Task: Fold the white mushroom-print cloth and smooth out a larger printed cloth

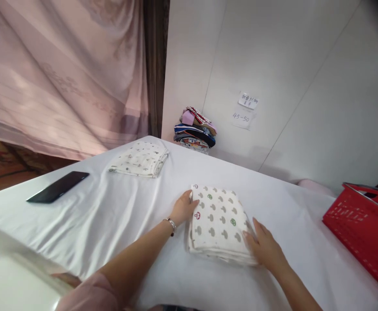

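Observation:
A folded white cloth printed with grey, green and red mushrooms lies in front of me on the table, its layers showing along the near edge. My left hand grips its left edge, thumb on the top face and the other fingers partly hidden at the side. At the right edge, my right hand holds the cloth's side near the front corner, some fingertips out of sight. Farther off to the left lies another folded white cloth with a small dark print, apart from both hands.
The table wears a white cover. A black tablet or phone lies at the left, a red basket stands at the right. A stack of folded clothes sits beyond the far edge by the wall; handwritten paper notes hang there.

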{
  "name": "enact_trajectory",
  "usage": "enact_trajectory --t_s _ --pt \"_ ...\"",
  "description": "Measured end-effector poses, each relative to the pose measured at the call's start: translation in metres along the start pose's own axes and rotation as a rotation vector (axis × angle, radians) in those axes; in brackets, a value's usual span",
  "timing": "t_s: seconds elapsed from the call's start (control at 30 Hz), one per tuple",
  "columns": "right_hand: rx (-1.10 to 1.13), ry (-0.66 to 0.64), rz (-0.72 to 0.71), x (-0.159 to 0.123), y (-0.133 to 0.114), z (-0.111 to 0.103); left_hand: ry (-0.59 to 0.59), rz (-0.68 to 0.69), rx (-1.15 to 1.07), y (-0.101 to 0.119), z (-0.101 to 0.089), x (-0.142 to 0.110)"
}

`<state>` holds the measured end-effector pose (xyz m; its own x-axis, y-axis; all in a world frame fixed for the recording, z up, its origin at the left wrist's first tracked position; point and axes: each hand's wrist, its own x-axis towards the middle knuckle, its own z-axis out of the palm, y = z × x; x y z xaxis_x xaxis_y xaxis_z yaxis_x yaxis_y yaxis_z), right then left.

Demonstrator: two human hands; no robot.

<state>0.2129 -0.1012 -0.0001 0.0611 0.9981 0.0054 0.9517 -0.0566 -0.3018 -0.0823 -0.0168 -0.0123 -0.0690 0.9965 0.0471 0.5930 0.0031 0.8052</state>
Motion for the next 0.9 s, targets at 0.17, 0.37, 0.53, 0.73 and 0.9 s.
enact_trajectory --t_s 0.17,0.37,0.53,0.73,0.9 --pt "0.081 0.154 -0.373 0.008 -0.047 -0.002 -0.087 -0.014 -0.018 0.010 -0.005 -0.032" --pt "0.032 -0.155 -0.629 0.007 -0.084 0.030 -0.017 0.083 -0.064 0.004 0.002 -0.086" --pt "0.112 -0.160 -0.610 0.005 -0.081 0.035 0.010 0.135 -0.078 0.005 0.000 -0.113" --pt "0.314 0.026 -0.764 -0.009 -0.104 0.031 0.017 0.065 -0.081 0.006 -0.003 -0.121" --pt "0.310 -0.030 -0.899 -0.019 -0.115 0.032 -0.008 0.051 -0.126 0.007 -0.003 -0.123"
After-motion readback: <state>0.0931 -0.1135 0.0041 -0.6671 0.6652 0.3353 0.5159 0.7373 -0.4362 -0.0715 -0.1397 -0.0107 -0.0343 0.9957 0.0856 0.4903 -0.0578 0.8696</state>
